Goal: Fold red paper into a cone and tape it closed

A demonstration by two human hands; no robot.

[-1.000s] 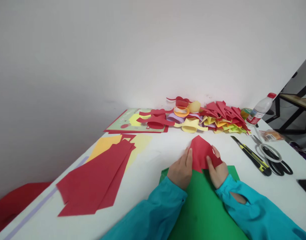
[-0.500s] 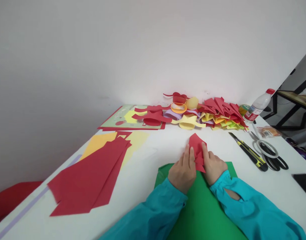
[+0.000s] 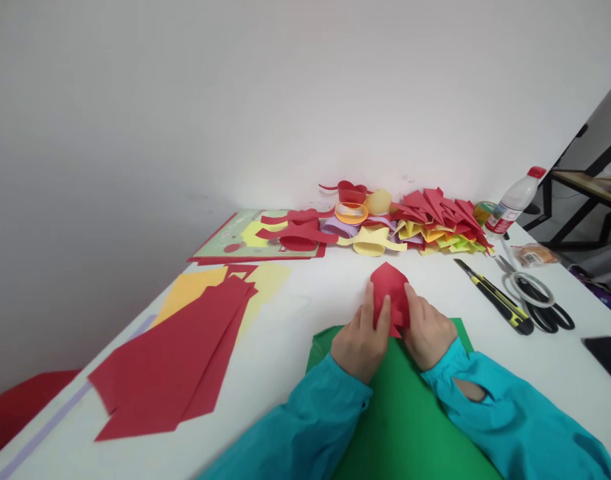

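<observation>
Just one view here, from my head, facing forward and down across the table to the wall at twelve o'clock, my left hand and right hand close, between four and five.

Paper left of cutter; bottle behind

Held paper, plain red; sheet, green; sleeves, teal; cutter, black and yellow.
</observation>
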